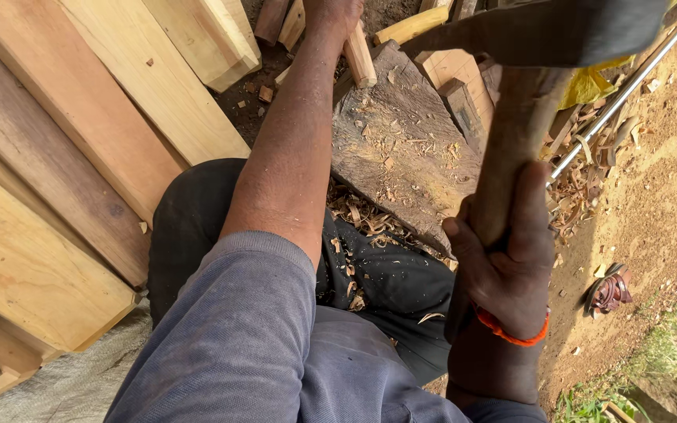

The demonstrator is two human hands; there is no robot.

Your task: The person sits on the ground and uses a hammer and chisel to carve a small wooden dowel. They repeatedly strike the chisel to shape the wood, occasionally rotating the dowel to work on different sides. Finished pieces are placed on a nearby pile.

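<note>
From the head camera, the right hand [511, 258] is wrapping tightly around the wooden handle [511, 149] of an adze-like tool, fingers curled fully about it and thumb lying along the shaft, an orange band [511, 335] sitting at the wrist. The handle is running up and away from the fist to a dark metal head [542, 33], which is hanging raised near the top edge of the view, above the chopping block [401, 149] and well apart from it.

The left hand [334, 14] is reaching forward at the top of the view, closing on a pale wooden piece [360, 56]; the piece is sticking out below the fist and leaning at the far edge of the block. Most of that hand is lying cut off by the frame, so how its fingers are sitting cannot be told.

Wood chips [370, 215] are lying scattered over the block and the person's dark lap. Pale planks [80, 157] are stacking up on the left, and a thin metal rod [628, 90] is lying on the dirt to the right.
</note>
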